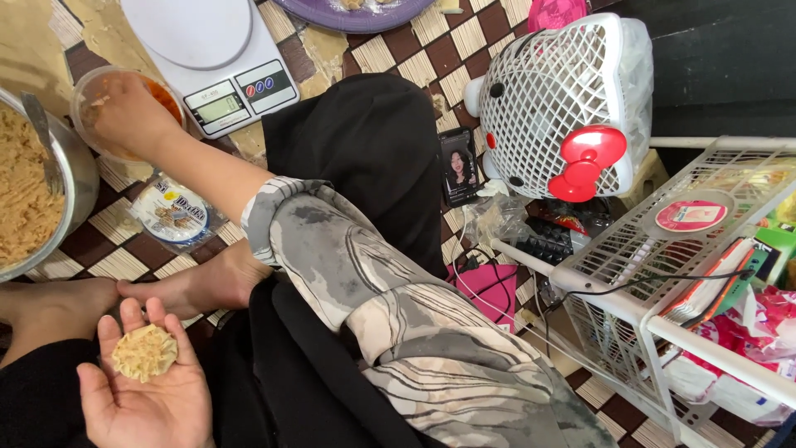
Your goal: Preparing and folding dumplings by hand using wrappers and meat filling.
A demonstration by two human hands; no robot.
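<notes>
My left hand (148, 404) lies palm up at the bottom left, with a flattened round disc of pale dough (144, 352) resting on the palm. My right arm, in a grey patterned sleeve, reaches across to the upper left. My right hand (131, 116) dips into a small clear plastic cup (85, 90) that holds orange filling (167, 96). Its fingertips are hidden inside the cup. A metal bowl (73, 170) of crumbly tan dough (21, 195) stands at the left edge with a spoon (40, 124) in it.
A white kitchen scale (211, 58) and a purple plate (348, 17) sit at the top on the checkered mat. A printed plastic packet (174, 211) lies by my bare feet (199, 284). A white fan (564, 99), a phone (458, 166) and a white wire rack (655, 274) crowd the right.
</notes>
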